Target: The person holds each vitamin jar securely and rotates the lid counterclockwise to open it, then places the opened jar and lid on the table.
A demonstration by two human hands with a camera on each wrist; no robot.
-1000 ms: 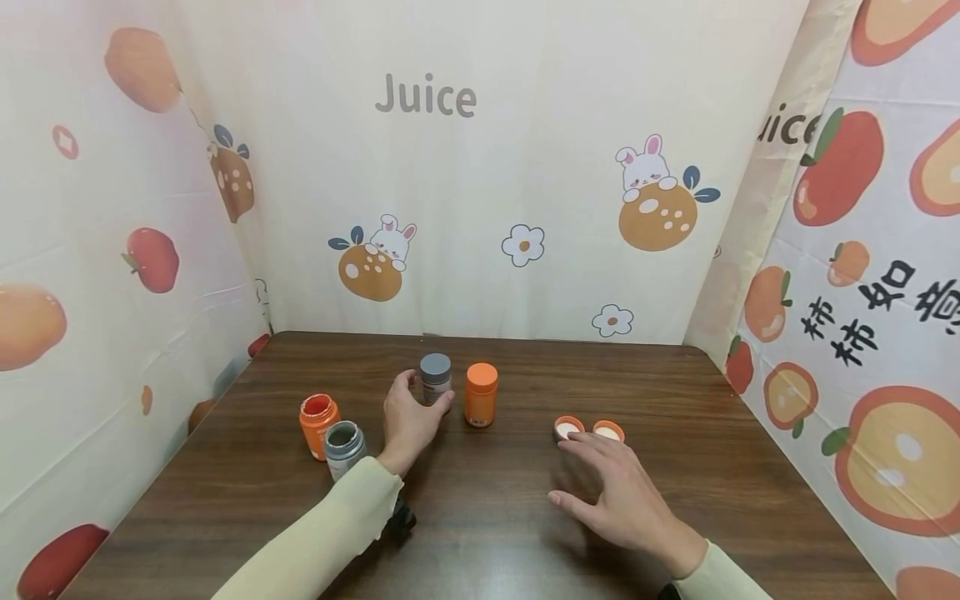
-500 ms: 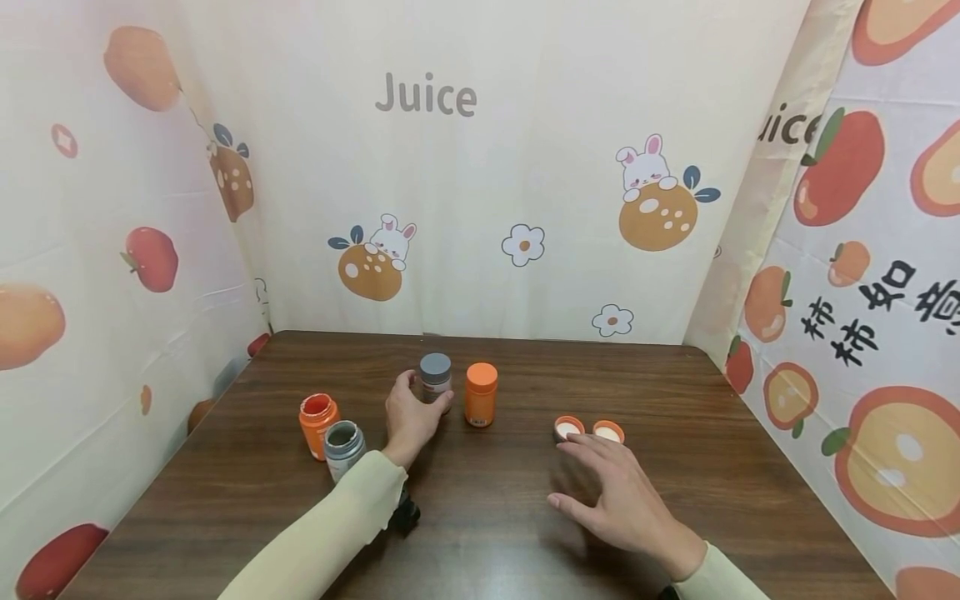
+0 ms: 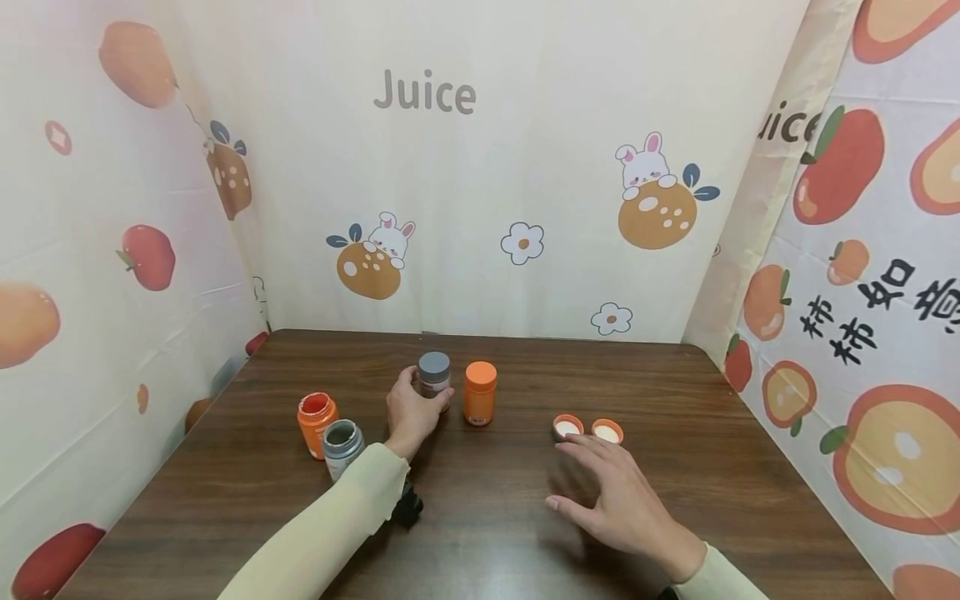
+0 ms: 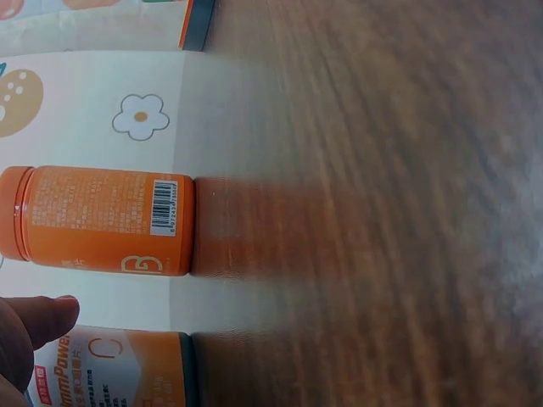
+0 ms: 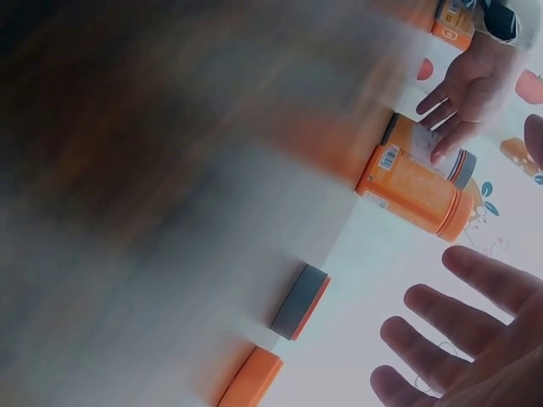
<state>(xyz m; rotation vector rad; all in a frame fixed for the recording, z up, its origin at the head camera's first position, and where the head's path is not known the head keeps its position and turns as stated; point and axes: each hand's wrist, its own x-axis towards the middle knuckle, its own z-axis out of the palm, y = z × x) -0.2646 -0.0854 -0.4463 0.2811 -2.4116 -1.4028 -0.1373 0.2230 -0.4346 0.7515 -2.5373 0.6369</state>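
A grey-capped bottle (image 3: 435, 373) stands upright at the back of the table, an orange bottle (image 3: 480, 396) just right of it. My left hand (image 3: 412, 414) is around the grey-capped bottle, its thumb at the front right side and a gap between the index finger and the cap. In the right wrist view the left hand's (image 5: 471, 93) fingers are extended beside the bottle. Two caps, one grey (image 5: 300, 303) and one orange (image 5: 251, 377), lie with white insides up. My right hand (image 3: 626, 504) hovers relaxed in front of them, holding nothing.
At the left stand an uncapped orange bottle (image 3: 317, 425) and an uncapped grey-necked bottle (image 3: 342, 446), partly behind my left sleeve. The brown wooden table (image 3: 480, 542) is bordered by printed curtains (image 3: 525, 167) at the back and sides.
The left wrist and forearm have shifted slightly right, while the fingers stay around the grey-capped bottle. The right hand has barely moved, and the bottles and caps stand as before.
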